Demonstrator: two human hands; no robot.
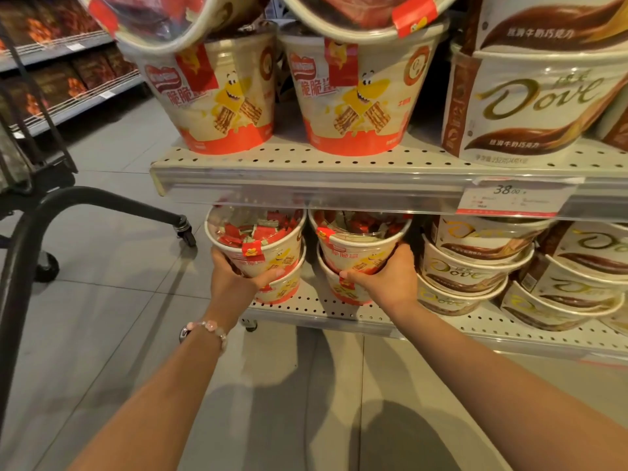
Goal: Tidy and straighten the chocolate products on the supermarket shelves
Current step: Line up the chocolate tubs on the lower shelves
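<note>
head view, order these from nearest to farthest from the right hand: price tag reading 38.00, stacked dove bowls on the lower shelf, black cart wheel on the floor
From the right hand:
1. Stacked Dove bowls, just to its right on the lower shelf.
2. Price tag, up and right on the upper shelf's edge.
3. Black cart wheel, far left on the floor.

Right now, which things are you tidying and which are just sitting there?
Tidying:
- left hand gripping left red-and-cream wafer bucket
- right hand gripping right red-and-cream wafer bucket

Just there:
- black metal trolley
- white price tag
- pink bead bracelet
</note>
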